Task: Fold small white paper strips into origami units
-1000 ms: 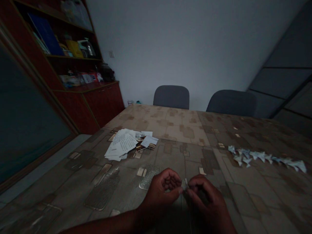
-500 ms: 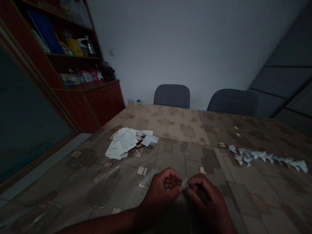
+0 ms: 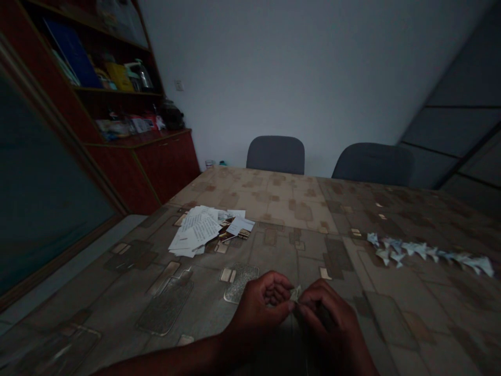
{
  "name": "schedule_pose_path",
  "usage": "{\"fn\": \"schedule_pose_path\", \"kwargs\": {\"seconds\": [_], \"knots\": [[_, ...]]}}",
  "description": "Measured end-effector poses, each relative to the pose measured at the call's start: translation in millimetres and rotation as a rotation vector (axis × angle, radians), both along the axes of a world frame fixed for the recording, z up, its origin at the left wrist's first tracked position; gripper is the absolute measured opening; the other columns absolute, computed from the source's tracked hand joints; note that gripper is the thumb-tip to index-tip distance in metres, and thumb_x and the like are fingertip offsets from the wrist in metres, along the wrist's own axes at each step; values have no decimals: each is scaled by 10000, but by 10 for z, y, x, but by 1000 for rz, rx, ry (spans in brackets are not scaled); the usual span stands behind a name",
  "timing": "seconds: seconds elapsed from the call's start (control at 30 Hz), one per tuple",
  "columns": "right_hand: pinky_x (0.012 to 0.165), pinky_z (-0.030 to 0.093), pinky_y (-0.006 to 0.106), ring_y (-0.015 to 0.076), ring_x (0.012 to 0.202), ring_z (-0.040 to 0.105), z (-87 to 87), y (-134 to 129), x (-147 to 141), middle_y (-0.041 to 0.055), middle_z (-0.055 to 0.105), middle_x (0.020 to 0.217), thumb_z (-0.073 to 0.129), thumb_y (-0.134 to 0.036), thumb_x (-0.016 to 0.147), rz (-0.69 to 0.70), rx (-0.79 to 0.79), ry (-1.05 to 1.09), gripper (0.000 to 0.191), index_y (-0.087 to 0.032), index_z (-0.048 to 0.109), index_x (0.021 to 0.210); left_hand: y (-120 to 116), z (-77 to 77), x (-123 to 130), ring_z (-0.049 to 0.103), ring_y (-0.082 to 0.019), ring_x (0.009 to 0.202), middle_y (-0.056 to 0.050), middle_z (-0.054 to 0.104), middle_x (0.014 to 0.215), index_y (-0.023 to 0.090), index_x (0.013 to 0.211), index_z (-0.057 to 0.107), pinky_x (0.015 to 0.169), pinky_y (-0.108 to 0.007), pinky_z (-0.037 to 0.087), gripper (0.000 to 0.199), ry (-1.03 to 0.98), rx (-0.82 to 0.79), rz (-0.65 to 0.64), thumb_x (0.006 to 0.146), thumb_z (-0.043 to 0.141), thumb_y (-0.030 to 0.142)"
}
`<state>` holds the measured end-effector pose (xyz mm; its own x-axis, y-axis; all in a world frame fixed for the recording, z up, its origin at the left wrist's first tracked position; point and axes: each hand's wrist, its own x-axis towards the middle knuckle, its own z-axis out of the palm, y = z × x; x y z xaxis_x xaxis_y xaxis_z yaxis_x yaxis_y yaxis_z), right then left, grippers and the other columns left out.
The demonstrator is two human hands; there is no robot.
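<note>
Near the front of the table, a small folded piece of paper [image 3: 296, 294] is pinched between fingertips. My left hand [image 3: 266, 297] is closed, thumb and forefinger on the paper's left side. My right hand [image 3: 329, 310] is closed too, its thumb and forefinger tips at the paper's right edge. The paper's fine folds are too small to make out. Off to the right lies a row of several folded paper pieces [image 3: 420, 250] with pointed ends. Left of centre is a loose pile of printed paper sheets [image 3: 198, 230], apart from both hands.
A patterned cloth covers the table [image 3: 274, 193]. Behind its far edge stand two grey chairs [image 3: 276, 154], against a pale wall. At the left is a red-brown cabinet [image 3: 168, 162] with filled shelves.
The folded paper has turned slightly between the fingertips and shows a more pointed outline. Both hands stay almost in place; the pile and the row are unchanged.
</note>
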<state>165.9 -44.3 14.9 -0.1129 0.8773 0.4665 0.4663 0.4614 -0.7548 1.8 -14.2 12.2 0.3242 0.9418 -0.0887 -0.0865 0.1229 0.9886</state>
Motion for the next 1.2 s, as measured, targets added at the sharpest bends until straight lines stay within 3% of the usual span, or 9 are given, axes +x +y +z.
{"fn": "schedule_pose_path", "kwargs": {"seconds": [0.1,0.27,0.37,0.53,0.67,0.8,0.97,1.1,1.2], "knots": [[573,425,199,127,621,566,-2,5,2,-21,565,691,573,-125,828,20,5,17,146,-214,583,712,24,-41,5,561,-110,629,14,594,705,126,906,619,610,-219,422,300,-51,-74,-31,636,729,193],[573,416,211,136,618,560,9,7,8,-16,569,683,586,-168,824,7,-70,37,132,-211,604,700,20,-95,13,577,-122,547,5,602,596,132,714,595,548,-222,413,192,6,-108,-73,673,701,286],[570,404,227,149,612,528,14,-12,6,-21,544,656,597,-273,825,-69,-240,120,115,-206,612,732,6,-59,-4,571,-126,553,5,606,576,138,701,615,552,-222,412,140,89,-5,-4,719,661,269],[472,277,230,115,499,355,-9,-33,-11,-50,408,541,554,-598,820,-36,-626,387,456,-188,553,619,-13,69,-41,599,-144,638,-19,668,642,148,678,691,615,-228,425,77,272,291,103,729,635,164],[451,183,232,87,455,254,-3,-27,-49,-74,339,470,623,-701,708,-17,-785,519,557,-196,472,528,-21,101,-62,623,-139,638,-22,692,668,160,706,726,626,-222,429,124,321,463,87,754,614,134],[450,167,225,71,447,245,10,-24,-65,-79,361,453,722,-662,634,-3,-848,637,547,-185,484,511,-18,55,-73,616,-131,614,-25,685,656,157,718,733,601,-213,423,138,342,528,69,764,607,123],[449,235,203,73,447,333,-44,-47,-108,-65,451,474,819,-559,566,-42,-882,765,445,-154,662,662,-25,-9,-51,619,-125,621,-20,685,657,151,715,726,619,-204,427,118,362,548,60,754,624,106],[494,350,215,119,526,484,-77,-72,-177,-9,586,572,821,-543,560,-143,-799,790,426,-164,663,674,-44,-13,-27,615,-130,616,-12,674,636,148,677,706,625,-208,426,97,383,480,65,725,634,103],[503,358,213,119,533,478,-53,-67,-189,-17,568,566,808,-529,586,-132,-745,698,405,-166,633,630,-50,10,-26,621,-140,633,-12,677,643,149,676,703,638,-214,431,94,374,429,54,730,629,124]]}}
